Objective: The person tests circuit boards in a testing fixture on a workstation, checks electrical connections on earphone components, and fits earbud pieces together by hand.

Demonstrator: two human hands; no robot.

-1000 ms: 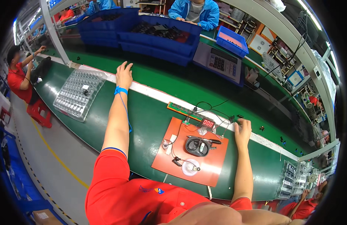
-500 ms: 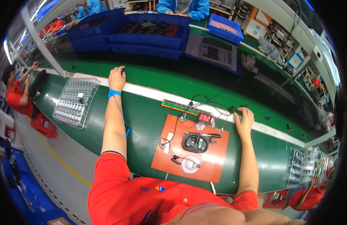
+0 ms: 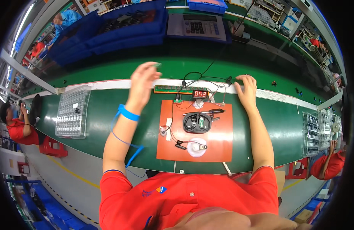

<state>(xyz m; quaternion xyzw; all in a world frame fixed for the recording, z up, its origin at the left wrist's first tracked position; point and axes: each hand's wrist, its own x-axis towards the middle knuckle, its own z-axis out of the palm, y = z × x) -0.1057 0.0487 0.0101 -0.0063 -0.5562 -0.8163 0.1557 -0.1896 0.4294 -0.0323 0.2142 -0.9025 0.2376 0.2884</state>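
Observation:
My left hand, with a blue wrist strap and its cord, is raised over the far edge of the green bench. Its fingers are pinched on a small dark piece, blurred and too small to name. My right hand rests at the white rail, thumb apart and fingers loosely curved over it, near a black cable. Between my hands lies an orange mat. On it are an open black earbud case, a pen-like tool, a white round pad and a cable with a small black part.
A red digital display and a long green circuit strip sit at the mat's far edge. Clear plastic trays lie left and right. Beyond the green belt stand blue bins and a large calculator. Co-workers sit at both sides.
My left hand has moved right from the far left of the rail toward the middle, carrying the small piece. My right hand stays at the rail. The view has turned and shifted.

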